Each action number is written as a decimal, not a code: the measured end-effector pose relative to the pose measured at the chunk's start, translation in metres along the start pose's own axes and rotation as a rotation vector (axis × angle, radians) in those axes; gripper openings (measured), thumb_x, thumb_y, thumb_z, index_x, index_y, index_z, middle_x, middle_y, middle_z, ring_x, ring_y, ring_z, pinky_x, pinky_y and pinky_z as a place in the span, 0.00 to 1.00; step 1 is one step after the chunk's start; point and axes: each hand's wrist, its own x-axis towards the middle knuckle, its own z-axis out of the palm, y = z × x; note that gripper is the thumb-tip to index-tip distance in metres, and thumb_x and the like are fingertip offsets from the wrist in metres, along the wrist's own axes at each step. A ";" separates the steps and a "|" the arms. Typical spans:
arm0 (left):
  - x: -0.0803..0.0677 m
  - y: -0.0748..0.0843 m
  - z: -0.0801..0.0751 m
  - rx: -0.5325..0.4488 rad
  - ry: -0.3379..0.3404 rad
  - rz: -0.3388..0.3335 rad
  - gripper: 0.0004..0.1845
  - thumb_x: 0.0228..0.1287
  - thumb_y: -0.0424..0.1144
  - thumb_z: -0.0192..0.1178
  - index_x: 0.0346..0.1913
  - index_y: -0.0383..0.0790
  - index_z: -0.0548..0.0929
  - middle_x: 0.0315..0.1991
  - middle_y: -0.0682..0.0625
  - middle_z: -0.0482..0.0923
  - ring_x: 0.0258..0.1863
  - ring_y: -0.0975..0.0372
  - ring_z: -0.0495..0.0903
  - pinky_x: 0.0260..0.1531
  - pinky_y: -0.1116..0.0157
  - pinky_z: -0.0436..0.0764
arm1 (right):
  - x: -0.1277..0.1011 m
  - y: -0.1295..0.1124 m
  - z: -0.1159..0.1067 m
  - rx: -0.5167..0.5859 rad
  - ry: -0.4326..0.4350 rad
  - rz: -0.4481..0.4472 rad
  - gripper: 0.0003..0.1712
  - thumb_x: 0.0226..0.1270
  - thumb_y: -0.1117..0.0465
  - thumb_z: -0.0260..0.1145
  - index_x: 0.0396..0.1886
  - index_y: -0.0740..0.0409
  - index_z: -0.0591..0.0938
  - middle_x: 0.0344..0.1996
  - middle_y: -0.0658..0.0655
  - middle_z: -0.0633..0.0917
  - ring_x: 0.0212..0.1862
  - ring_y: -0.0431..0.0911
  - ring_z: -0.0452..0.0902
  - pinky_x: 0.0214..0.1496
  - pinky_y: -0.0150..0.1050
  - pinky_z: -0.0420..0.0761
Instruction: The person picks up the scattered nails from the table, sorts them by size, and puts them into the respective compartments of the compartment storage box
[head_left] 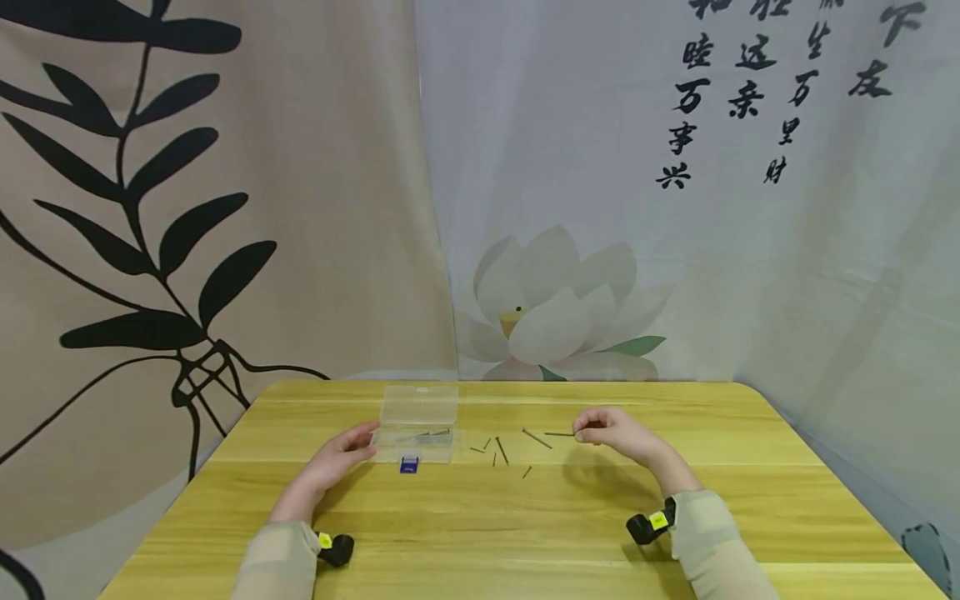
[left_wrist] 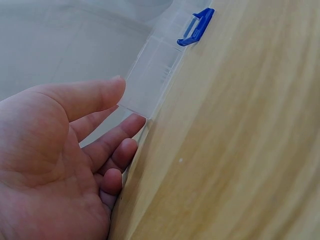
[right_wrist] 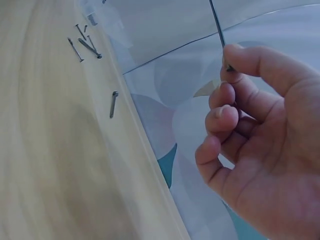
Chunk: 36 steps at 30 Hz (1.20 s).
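The left hand [head_left: 335, 463] is at the left end of the clear box [head_left: 431, 451]; its grip is relaxed, thumb and fingers spread, with the thumb at the box's edge. The box is rectangular, of smooth transparent plastic. Its flat lid [head_left: 420, 406] stands open at the rear; an opaque blue latch [head_left: 408, 465] projects at the front. Slim metal pieces [head_left: 436, 433] lie inside, toward the right end.

Right of the box, six loose fasteners [head_left: 502, 451], thin, straight and grey, lie at mixed angles on the worktop [head_left: 480, 533], a smooth, yellow, wood-grained surface.

Farther right of the box, the held fastener [head_left: 558, 433], a slender dark metal shank, is raised above the worktop. Its long axis runs left to right; its free end points left, toward the box. At its right end, the right hand [head_left: 617, 435] has its grip pinching it between thumb and index finger.
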 end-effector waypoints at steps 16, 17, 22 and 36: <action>0.000 -0.003 -0.001 -0.009 -0.010 0.008 0.28 0.72 0.38 0.55 0.72 0.36 0.64 0.69 0.30 0.60 0.68 0.39 0.59 0.64 0.42 0.60 | 0.004 -0.002 0.001 -0.015 -0.002 -0.042 0.14 0.71 0.62 0.60 0.43 0.74 0.77 0.35 0.55 0.79 0.38 0.52 0.72 0.43 0.44 0.75; 0.000 -0.002 -0.001 -0.013 -0.006 0.005 0.28 0.72 0.38 0.56 0.72 0.36 0.65 0.68 0.30 0.60 0.68 0.39 0.59 0.64 0.42 0.60 | 0.005 -0.002 0.001 -0.017 0.001 -0.042 0.14 0.72 0.62 0.60 0.43 0.73 0.77 0.35 0.55 0.79 0.38 0.53 0.71 0.43 0.44 0.75; 0.000 -0.002 0.000 -0.001 -0.008 0.006 0.28 0.72 0.39 0.56 0.71 0.36 0.65 0.67 0.30 0.62 0.67 0.39 0.60 0.63 0.42 0.61 | 0.012 -0.005 0.006 -0.019 0.027 -0.036 0.14 0.72 0.61 0.60 0.43 0.72 0.77 0.35 0.58 0.79 0.38 0.56 0.71 0.43 0.46 0.74; 0.000 -0.003 0.001 0.015 0.016 0.001 0.28 0.71 0.39 0.56 0.71 0.37 0.66 0.66 0.31 0.65 0.65 0.40 0.62 0.62 0.41 0.61 | 0.054 -0.026 0.025 -0.053 -0.005 -0.052 0.14 0.72 0.61 0.59 0.45 0.70 0.79 0.39 0.57 0.81 0.45 0.56 0.75 0.54 0.57 0.73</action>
